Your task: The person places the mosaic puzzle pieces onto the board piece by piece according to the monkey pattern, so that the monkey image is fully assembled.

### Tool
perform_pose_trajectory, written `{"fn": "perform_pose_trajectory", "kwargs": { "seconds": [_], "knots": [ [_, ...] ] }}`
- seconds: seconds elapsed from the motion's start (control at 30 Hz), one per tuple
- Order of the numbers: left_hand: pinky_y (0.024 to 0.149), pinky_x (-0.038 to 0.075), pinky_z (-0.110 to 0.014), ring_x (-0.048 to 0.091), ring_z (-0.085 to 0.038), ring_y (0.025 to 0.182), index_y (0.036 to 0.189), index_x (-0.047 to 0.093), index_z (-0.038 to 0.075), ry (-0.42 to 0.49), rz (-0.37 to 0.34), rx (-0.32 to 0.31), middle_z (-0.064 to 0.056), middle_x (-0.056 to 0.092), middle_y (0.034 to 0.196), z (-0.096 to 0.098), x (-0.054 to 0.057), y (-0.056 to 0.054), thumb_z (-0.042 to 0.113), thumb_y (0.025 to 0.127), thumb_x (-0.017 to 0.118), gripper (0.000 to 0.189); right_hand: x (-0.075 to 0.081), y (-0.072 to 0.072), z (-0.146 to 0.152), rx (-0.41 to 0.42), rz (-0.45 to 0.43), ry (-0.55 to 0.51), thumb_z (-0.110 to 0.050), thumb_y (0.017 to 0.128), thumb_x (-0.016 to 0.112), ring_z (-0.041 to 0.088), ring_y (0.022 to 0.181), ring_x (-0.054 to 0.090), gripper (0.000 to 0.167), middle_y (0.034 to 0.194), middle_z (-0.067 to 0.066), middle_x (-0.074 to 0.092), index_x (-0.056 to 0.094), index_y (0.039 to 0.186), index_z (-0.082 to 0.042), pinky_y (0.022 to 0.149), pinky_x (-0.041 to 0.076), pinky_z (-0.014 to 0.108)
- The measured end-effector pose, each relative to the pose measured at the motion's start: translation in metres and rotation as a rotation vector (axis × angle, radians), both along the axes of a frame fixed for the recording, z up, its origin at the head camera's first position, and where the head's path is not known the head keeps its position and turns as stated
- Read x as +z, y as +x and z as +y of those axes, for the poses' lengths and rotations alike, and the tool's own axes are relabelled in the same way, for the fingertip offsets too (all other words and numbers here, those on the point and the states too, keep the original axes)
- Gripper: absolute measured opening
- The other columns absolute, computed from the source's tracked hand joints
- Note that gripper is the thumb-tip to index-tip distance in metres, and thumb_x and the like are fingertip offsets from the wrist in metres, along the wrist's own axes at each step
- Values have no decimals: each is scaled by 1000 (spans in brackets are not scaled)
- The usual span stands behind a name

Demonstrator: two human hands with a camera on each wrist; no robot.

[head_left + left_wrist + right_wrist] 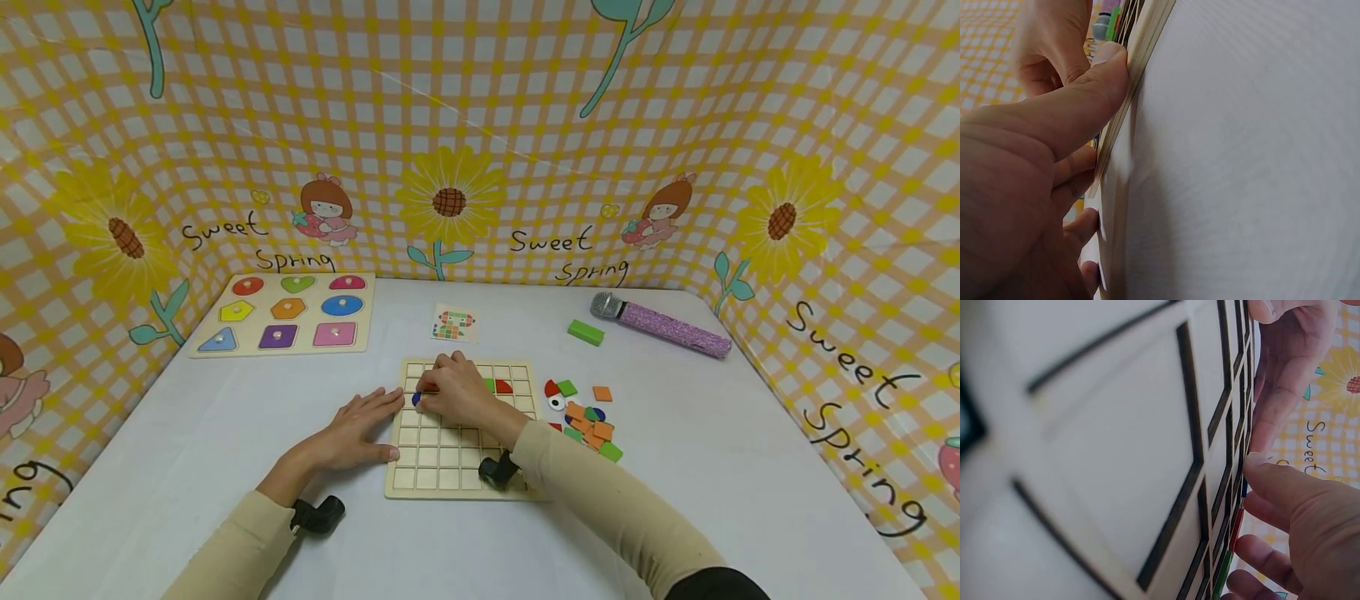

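Note:
A wooden grid board (427,479) lies in front of me, with red and green tiles in an upper row. At its left edge rests my left hand (360,433), fingers extended and thumb against the rim; the left wrist view shows this thumb (1107,78) on the board's side. My right hand (457,392) is over the board's upper left, pinching a blue tile (416,400) in a left-column cell. In the right wrist view, thumb and forefinger sit on either side of the blue tile (1245,487), partly hidden. The red tile (1237,530) lies beside it.
Loose coloured tiles (602,431) are piled right of the board. Behind it lies a pattern card (453,323). A knobbed shape puzzle (281,315) is at the back left; a green block (585,332) and a glittery microphone (667,327) lie at the back right.

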State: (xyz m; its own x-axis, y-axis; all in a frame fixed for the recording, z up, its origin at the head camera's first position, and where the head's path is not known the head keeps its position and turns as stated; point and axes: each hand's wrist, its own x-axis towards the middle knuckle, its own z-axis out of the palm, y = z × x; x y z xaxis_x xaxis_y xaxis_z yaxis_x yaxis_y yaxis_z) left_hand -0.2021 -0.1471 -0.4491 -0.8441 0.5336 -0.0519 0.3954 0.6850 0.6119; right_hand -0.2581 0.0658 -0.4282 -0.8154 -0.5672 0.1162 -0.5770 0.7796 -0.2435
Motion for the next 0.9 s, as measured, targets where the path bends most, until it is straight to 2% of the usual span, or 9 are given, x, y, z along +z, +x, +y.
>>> {"fn": "perform_pose_trajectory", "kwargs": {
  "seconds": [0.23,0.5,0.7,0.9],
  "knots": [
    [116,5,-63,14,-37,146,147,32,7,-4,3,2,-9,25,157,0,1,0,34,83,70,79,1,0,-1,20,56,16,-39,84,70,16,85,45,22,95,0,60,74,100,-24,69,36,26],
    [116,5,-63,13,-37,146,147,32,7,-3,-2,1,-9,25,157,0,0,-1,34,83,70,79,0,0,-1,25,70,28,-39,84,69,17,85,44,21,95,0,60,74,99,-24,69,36,27],
    [116,5,-62,13,-37,146,147,32,8,-4,-5,2,-8,25,157,0,-1,-1,34,82,71,80,2,2,0,1,36,5,-39,83,70,17,88,44,23,99,0,60,73,101,-24,71,36,28],
    [117,5,-62,13,-36,147,147,32,9,-3,-7,1,-8,25,157,0,-2,-1,35,82,71,80,13,6,6,-43,-17,-49,-39,81,72,22,97,46,29,106,3,61,72,104,-22,81,41,36]
  ]
}}
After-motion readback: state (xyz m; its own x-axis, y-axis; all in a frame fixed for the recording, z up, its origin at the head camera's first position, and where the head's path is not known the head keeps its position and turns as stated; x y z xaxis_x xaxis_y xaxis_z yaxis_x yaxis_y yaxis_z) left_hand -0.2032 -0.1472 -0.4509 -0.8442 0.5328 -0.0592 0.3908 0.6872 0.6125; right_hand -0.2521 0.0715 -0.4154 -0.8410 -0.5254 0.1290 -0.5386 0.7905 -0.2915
